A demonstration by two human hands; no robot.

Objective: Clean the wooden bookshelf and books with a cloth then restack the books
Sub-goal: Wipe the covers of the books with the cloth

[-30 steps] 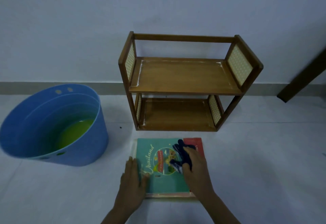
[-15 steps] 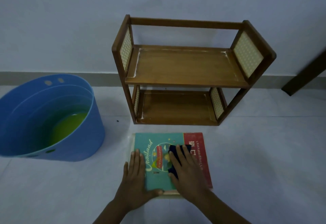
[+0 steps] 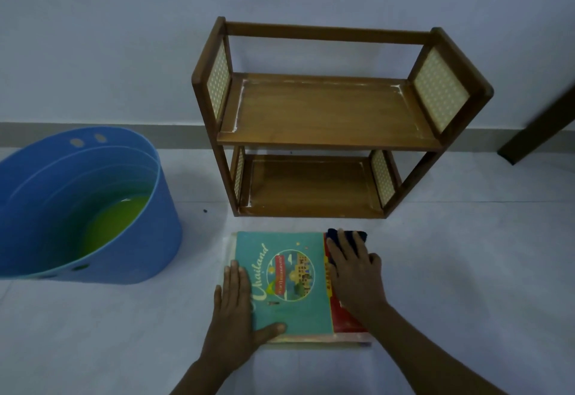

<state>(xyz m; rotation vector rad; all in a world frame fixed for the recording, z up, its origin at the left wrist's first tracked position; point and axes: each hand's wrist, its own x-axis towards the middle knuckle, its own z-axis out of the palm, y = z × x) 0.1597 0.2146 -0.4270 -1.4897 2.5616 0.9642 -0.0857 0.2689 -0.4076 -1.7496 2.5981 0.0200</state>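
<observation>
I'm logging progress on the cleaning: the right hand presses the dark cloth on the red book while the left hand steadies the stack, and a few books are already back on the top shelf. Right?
Not quite. The head view shows both shelves of the bookshelf bare; no books are back. The rest holds: the right hand presses the dark cloth on the red book while the left hand steadies the stack.

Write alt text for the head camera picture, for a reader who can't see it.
A right hand presses a dark cloth on stacked books on the floor while the left hand steadies them; an empty wooden bookshelf stands behind, a blue tub beside.
</observation>
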